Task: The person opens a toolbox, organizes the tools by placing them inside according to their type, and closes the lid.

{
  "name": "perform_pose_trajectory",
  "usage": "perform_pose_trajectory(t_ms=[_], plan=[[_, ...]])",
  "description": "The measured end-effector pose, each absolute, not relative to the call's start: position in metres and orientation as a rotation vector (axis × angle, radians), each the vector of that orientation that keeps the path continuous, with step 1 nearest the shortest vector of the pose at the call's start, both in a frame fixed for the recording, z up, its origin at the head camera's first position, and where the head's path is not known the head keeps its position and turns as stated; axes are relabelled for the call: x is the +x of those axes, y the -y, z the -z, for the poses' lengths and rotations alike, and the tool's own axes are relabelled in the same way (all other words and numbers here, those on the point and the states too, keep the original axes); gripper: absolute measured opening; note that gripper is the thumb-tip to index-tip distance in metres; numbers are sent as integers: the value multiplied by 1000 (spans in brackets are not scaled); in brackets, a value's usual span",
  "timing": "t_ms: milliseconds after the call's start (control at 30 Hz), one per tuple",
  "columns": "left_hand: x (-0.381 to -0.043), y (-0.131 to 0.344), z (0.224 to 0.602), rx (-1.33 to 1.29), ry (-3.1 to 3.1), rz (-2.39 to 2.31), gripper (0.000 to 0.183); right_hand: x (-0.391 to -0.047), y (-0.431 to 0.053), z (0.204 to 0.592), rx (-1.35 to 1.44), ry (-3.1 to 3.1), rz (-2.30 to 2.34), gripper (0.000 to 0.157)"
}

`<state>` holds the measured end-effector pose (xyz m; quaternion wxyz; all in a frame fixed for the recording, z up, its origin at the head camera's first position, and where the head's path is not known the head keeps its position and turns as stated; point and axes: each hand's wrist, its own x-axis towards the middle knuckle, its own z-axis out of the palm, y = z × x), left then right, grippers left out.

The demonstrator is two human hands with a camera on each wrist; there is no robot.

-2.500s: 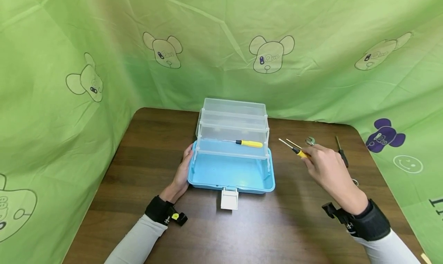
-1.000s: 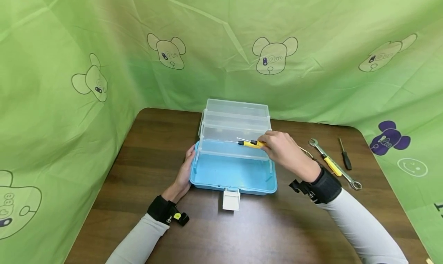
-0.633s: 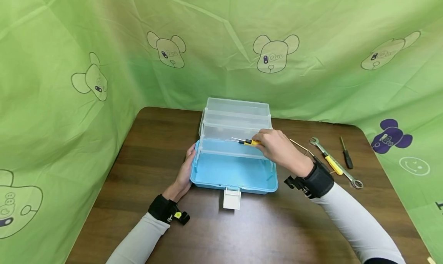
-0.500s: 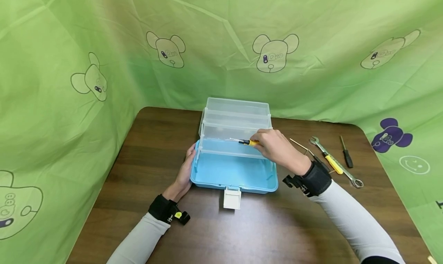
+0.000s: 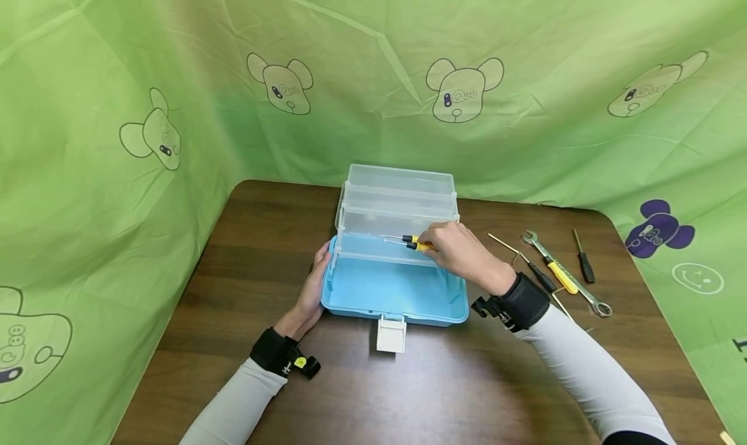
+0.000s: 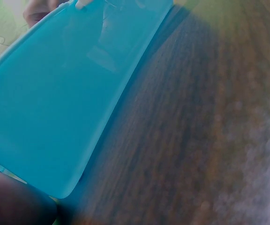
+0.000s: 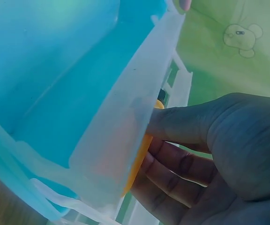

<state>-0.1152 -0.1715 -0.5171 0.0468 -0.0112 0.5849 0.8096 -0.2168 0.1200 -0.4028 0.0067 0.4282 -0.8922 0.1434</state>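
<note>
A blue toolbox (image 5: 393, 292) stands open on the wooden table, its clear tiered trays (image 5: 397, 202) folded out behind. My left hand (image 5: 306, 296) rests along the toolbox's left side, fingers against the outer wall. At the right end of the front tray, my right hand (image 5: 458, 249) pinches a yellow-handled screwdriver (image 5: 415, 246) between thumb and fingers, its shank pointing left. Another yellow-handled screwdriver (image 5: 410, 238) lies in that tray, just behind and partly hidden. In the right wrist view the yellow handle (image 7: 138, 161) shows between the fingers, close behind the tray wall.
On the table's right lie a combination wrench (image 5: 589, 298), a yellow-handled tool (image 5: 563, 278), two black-handled screwdrivers (image 5: 586, 268), (image 5: 543, 277) and thin brass-coloured L-shaped keys (image 5: 503, 244). The white latch (image 5: 391, 335) hangs at the toolbox's front. Green cloth (image 5: 373, 133) surrounds the table.
My right hand has carried the yellow-handled screwdriver left from the tools to the front tray, then lowered slightly, bringing it in front of the other one. The left hand keeps its place.
</note>
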Motion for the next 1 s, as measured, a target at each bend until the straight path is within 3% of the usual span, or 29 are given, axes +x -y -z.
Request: perform_pose_trajectory(t_ms=[533, 1000], plan=[[-114, 171, 516, -52, -1770, -2476, 61, -219, -117, 411, 1296, 2806, -414, 19], [-115, 171, 515, -50, -1793, -2467, 61, -220, -114, 416, 1238, 2768, -384, 17]])
